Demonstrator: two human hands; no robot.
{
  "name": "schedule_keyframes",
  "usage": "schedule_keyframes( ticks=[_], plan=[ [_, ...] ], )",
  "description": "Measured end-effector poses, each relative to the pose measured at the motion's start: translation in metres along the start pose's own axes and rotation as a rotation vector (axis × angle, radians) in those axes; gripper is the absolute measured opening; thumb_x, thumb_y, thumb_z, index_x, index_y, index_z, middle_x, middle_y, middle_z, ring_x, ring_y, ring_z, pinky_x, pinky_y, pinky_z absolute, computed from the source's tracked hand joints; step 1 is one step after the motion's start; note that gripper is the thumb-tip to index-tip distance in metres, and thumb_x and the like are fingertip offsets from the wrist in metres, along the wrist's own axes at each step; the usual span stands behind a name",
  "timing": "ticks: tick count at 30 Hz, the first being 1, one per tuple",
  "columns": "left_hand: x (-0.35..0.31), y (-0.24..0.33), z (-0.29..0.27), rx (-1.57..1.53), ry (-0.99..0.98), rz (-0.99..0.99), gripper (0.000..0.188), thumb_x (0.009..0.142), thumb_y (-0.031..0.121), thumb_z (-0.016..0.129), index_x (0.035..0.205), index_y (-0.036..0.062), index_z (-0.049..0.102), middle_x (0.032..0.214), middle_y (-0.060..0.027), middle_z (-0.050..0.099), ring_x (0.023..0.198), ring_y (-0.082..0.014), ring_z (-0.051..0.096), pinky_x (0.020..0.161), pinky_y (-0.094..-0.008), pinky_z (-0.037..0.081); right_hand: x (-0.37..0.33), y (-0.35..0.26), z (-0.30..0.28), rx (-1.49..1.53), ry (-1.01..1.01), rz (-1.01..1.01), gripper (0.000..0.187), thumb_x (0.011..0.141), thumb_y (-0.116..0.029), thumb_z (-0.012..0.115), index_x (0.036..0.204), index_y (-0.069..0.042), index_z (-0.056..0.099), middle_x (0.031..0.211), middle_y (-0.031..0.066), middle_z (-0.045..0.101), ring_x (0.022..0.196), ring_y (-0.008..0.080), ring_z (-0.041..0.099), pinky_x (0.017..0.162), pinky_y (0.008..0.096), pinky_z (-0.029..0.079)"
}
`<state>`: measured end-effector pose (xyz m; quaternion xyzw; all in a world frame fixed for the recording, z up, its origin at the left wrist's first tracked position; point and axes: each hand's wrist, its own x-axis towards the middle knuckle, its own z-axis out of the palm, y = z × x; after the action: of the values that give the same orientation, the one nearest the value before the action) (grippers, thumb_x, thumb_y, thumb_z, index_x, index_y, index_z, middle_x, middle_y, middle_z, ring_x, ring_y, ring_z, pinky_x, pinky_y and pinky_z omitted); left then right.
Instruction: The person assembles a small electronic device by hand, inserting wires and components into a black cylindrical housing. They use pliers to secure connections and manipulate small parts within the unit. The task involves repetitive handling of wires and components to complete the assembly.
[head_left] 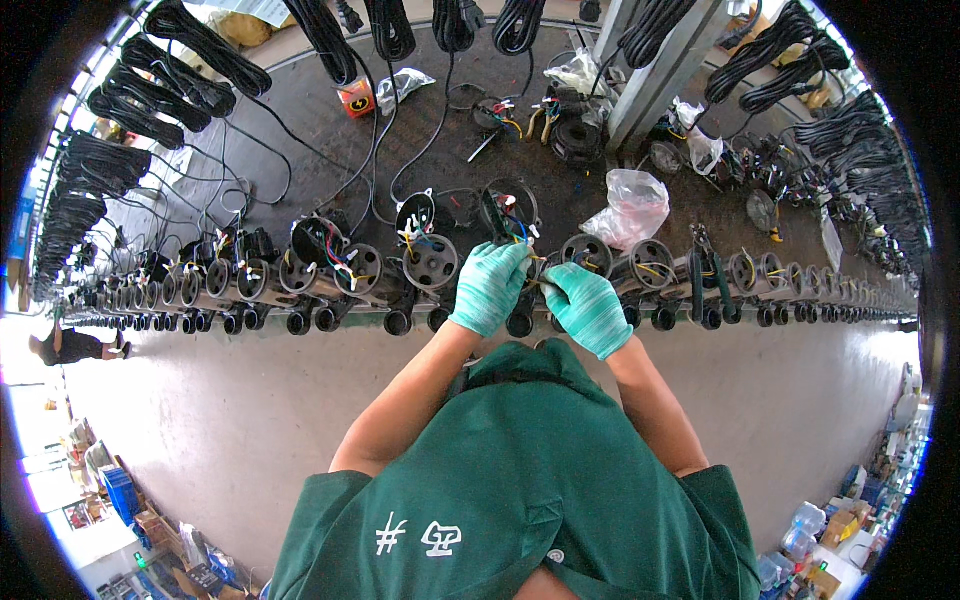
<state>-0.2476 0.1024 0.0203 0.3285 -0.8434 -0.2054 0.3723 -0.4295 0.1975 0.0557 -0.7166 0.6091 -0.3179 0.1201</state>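
Observation:
Both my hands wear teal gloves and meet over a row of grey cylindrical motor housings along the table's near edge. My left hand [492,288] is closed, its fingertips pinching thin coloured wires [521,238] with white connectors. Close on its right, my right hand [588,308] has thumb and fingers pressed together at a yellow wire [538,282]. Just beyond them lies a round black cap [512,200], with wires running out of it. The housing under my hands is mostly hidden. To the left stands an open housing [431,262] with round holes inside.
Green-handled pliers [706,275] rest across the housings at right. A clear plastic bag [628,208] lies behind my right hand. Bundled black power cords [392,30] hang along the far side. A metal post [665,75] rises from the dark table [330,120]. Another person [80,346] is far left.

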Motion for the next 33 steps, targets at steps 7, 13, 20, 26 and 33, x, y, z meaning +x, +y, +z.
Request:
schedule_keyframes(
  ticks=[7, 13, 20, 26, 33],
  plan=[
    [-0.005, -0.006, 0.004, -0.030, 0.022, -0.010, 0.022, 0.096, 0.014, 0.070, 0.116, 0.0078, 0.076, 0.101, -0.0130, 0.075, 0.092, -0.0351, 0.069, 0.086, -0.0445, 0.054, 0.012, -0.005, 0.008, -0.262, 0.152, -0.153, 0.016, 0.091, -0.015, 0.073, 0.106, -0.012, 0.074, 0.089, 0.0068, 0.070, 0.078, 0.0284, 0.071, 0.066, 0.0410, 0.058],
    [-0.004, -0.003, 0.001, -0.053, 0.022, -0.004, 0.021, 0.095, 0.013, 0.070, 0.114, 0.0080, 0.076, 0.101, -0.0133, 0.076, 0.093, -0.0355, 0.069, 0.087, -0.0446, 0.054, 0.010, -0.005, 0.010, -0.251, 0.205, -0.159, 0.017, 0.090, -0.014, 0.074, 0.106, -0.012, 0.075, 0.089, 0.0064, 0.070, 0.079, 0.0281, 0.071, 0.065, 0.0408, 0.058],
    [-0.006, -0.008, 0.001, -0.043, -0.015, -0.002, 0.022, 0.094, 0.013, 0.069, 0.114, 0.0084, 0.077, 0.101, -0.0128, 0.076, 0.093, -0.0358, 0.068, 0.087, -0.0448, 0.053, 0.009, -0.002, 0.016, -0.245, 0.219, -0.094, 0.017, 0.091, -0.018, 0.075, 0.107, -0.012, 0.075, 0.088, 0.0069, 0.069, 0.078, 0.0296, 0.071, 0.064, 0.0421, 0.058],
    [-0.008, -0.014, 0.002, -0.055, -0.034, 0.008, 0.027, 0.092, 0.014, 0.072, 0.118, 0.0087, 0.076, 0.105, -0.0134, 0.076, 0.096, -0.0363, 0.069, 0.089, -0.0453, 0.054, 0.011, 0.004, 0.023, -0.082, 0.191, -0.013, 0.015, 0.093, -0.018, 0.074, 0.105, -0.010, 0.071, 0.089, 0.0107, 0.069, 0.079, 0.0348, 0.070, 0.066, 0.0459, 0.057],
    [-0.006, -0.001, -0.005, -0.060, -0.021, -0.028, 0.040, 0.080, 0.012, 0.081, 0.120, 0.0111, 0.077, 0.117, -0.0155, 0.073, 0.107, -0.0372, 0.069, 0.097, -0.0448, 0.055, 0.015, 0.002, 0.027, 0.246, 0.145, 0.204, 0.015, 0.096, -0.015, 0.072, 0.106, -0.005, 0.068, 0.095, 0.0194, 0.072, 0.083, 0.0400, 0.071, 0.072, 0.0453, 0.057]
  ],
)
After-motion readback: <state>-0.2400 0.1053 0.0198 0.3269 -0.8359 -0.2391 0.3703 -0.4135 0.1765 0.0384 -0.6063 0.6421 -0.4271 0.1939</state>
